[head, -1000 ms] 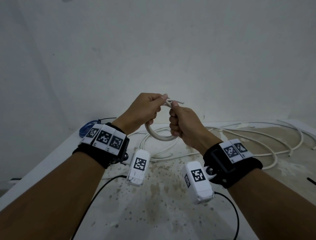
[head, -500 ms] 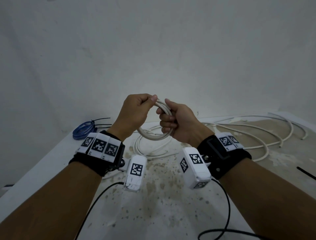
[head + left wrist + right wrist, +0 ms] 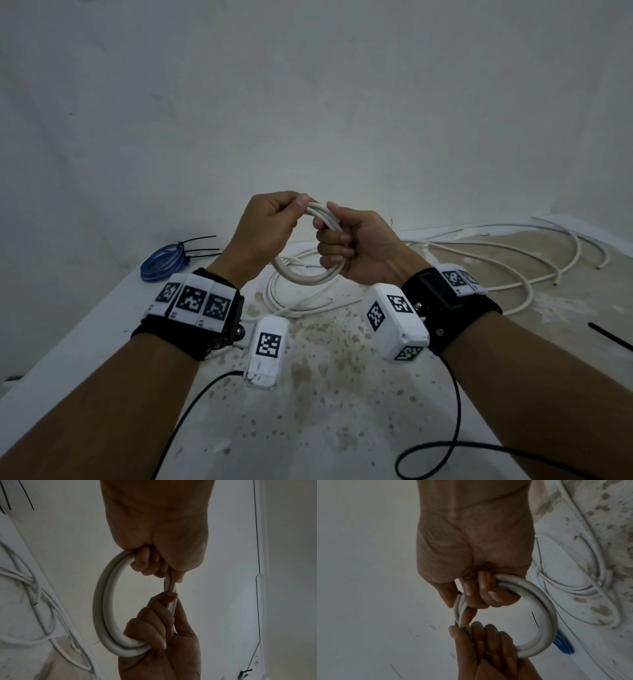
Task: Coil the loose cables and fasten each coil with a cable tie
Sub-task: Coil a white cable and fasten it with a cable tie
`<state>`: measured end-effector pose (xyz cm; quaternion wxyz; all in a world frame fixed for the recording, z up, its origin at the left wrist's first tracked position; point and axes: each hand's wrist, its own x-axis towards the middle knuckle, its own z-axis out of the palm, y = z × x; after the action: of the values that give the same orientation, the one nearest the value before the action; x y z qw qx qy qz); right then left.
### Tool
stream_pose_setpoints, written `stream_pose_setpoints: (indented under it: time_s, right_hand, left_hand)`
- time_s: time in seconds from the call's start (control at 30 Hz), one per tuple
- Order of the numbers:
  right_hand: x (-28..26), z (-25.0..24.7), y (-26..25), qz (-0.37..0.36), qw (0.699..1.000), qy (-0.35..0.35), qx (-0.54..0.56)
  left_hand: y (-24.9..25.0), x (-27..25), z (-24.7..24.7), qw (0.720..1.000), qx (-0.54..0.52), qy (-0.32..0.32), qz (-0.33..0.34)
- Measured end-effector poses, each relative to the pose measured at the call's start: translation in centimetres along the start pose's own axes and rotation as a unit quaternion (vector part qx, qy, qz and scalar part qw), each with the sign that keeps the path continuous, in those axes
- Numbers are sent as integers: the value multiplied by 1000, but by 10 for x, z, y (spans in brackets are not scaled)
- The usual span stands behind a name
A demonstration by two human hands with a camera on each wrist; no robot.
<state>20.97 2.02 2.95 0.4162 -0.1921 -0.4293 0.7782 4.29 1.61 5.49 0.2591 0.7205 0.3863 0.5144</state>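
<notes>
A stained white table [image 3: 308,428] carries loose white cables [image 3: 513,246] sprawled across its far side. At its far left lies a blue coil [image 3: 162,262] fastened with black cable ties [image 3: 202,245]. Above the table, both hands hold one small white coil [image 3: 308,279] in the air: the left hand [image 3: 270,229] pinches its top, the right hand [image 3: 359,246] has its fingers curled round the strands. The wrist bands bear only square black-and-white markers [image 3: 191,301] (no readable writing).
</notes>
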Motion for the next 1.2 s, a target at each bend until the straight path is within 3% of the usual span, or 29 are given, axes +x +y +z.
stream_pose_setpoints:
  time_s: [0.2, 0.27, 0.37, 0.43, 0.63, 0.8, 1.03, 1.2]
  right_hand:
    - [-1, -4, 4, -15, 1000, 4, -8]
    - [2, -1, 5, -37, 995, 54, -73]
    - [5, 6, 5, -100, 960, 149, -217]
    - [5, 8, 5, -113, 945, 175, -251]
    - [0, 1, 9, -50, 965, 175, -187]
    - [-3, -3, 14, -33, 960, 182, -209]
    - [-7, -8, 17, -38, 944, 197, -262]
    - [-11, -9, 19, -55, 941, 202, -265]
  left_hand:
    - [-4, -1, 1, 1000, -17, -7, -10]
    - [-8, -1, 3, 999, -2, 25, -21]
    - [-13, -2, 10, 996, 25, 81, -36]
    - [-13, -4, 14, 994, 34, 93, -44]
    - [-7, -6, 16, 993, 71, -8, -97]
    - [-4, -12, 19, 984, 97, -69, -135]
    - [-5, -14, 21, 983, 48, -74, -159]
    - [-9, -19, 28, 987, 73, -54, -132]
